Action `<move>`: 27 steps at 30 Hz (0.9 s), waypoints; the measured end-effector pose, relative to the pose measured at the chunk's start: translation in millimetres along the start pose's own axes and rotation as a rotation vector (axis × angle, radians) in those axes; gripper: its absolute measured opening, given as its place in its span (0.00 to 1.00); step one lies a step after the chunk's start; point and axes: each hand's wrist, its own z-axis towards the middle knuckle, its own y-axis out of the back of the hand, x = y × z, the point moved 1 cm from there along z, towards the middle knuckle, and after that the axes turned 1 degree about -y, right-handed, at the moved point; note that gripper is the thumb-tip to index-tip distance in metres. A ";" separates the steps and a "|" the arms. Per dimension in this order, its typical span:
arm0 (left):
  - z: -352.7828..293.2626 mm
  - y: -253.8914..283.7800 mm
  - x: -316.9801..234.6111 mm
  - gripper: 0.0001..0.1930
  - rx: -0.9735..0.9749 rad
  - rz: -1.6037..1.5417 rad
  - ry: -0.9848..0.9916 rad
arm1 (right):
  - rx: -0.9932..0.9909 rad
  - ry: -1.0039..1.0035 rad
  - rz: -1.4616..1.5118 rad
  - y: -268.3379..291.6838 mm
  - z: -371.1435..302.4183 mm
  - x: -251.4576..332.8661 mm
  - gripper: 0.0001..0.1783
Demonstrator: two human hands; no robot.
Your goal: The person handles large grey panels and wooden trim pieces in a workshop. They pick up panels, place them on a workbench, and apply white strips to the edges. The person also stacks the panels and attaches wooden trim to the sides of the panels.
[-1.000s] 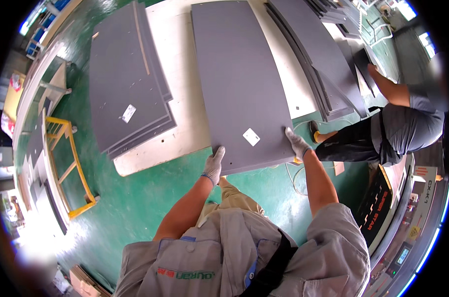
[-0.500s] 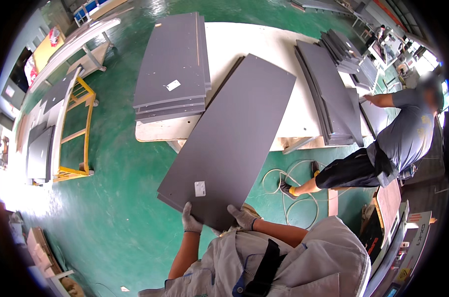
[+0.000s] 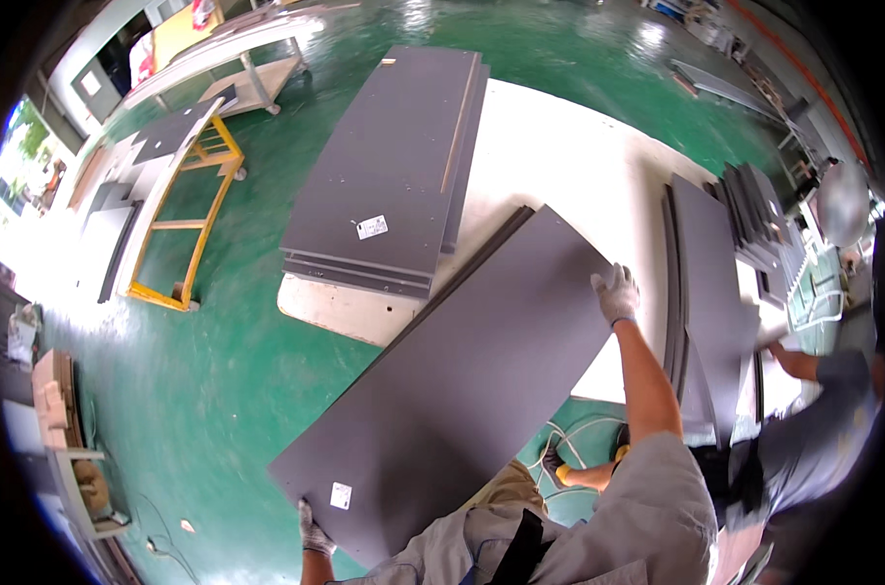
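Observation:
A long dark grey panel with a white label near its close end lies slanted before me, its far part over the white table. Darker panel edges show beneath its left side. My left hand, in a pale glove, is closed on the panel's near left corner; some fingers are hidden below it. At the far right corner, my gloved right hand touches the edge with fingers spread. To the left, a stack of grey panels bears a white label and a thin strip.
More grey panels stand at the table's right side, beside a co-worker whose hand touches them. A yellow-framed cart stands left. A pale hose loops on the green floor; cardboard pieces are at lower left.
My right hand has gone from the panel's near end to its far right corner. The panel's near end has swung left and closer to me, my left hand with it. My view has turned.

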 end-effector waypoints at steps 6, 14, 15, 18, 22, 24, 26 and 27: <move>30.6 21.8 7.1 0.45 -0.248 0.101 -0.001 | 0.473 0.085 0.139 -52.6 171.7 15.6 0.45; 25.6 17.4 18.4 0.49 -0.400 0.145 -0.024 | 0.595 -0.030 0.301 -55.4 204.8 66.8 0.51; 25.3 13.4 21.7 0.49 -0.408 0.147 -0.048 | 0.600 -0.090 0.307 -63.4 212.5 65.9 0.52; 25.0 -40.3 16.8 0.42 -0.299 0.143 -0.132 | 0.393 0.062 0.454 -85.9 229.0 61.4 0.50; 26.8 -80.5 -16.4 0.42 -0.513 0.262 0.002 | 0.326 0.257 0.346 -78.5 237.7 46.7 0.46; 21.8 9.8 28.7 0.43 -0.644 0.387 -0.215 | 0.305 0.344 0.229 -82.8 220.8 59.7 0.44; 13.0 -6.1 18.0 0.44 -0.653 0.366 -0.021 | 0.226 0.394 0.053 -75.7 193.7 51.6 0.42; 6.1 -7.9 9.1 0.44 -0.671 0.352 -0.035 | 0.196 0.405 -0.043 -68.8 176.3 43.0 0.41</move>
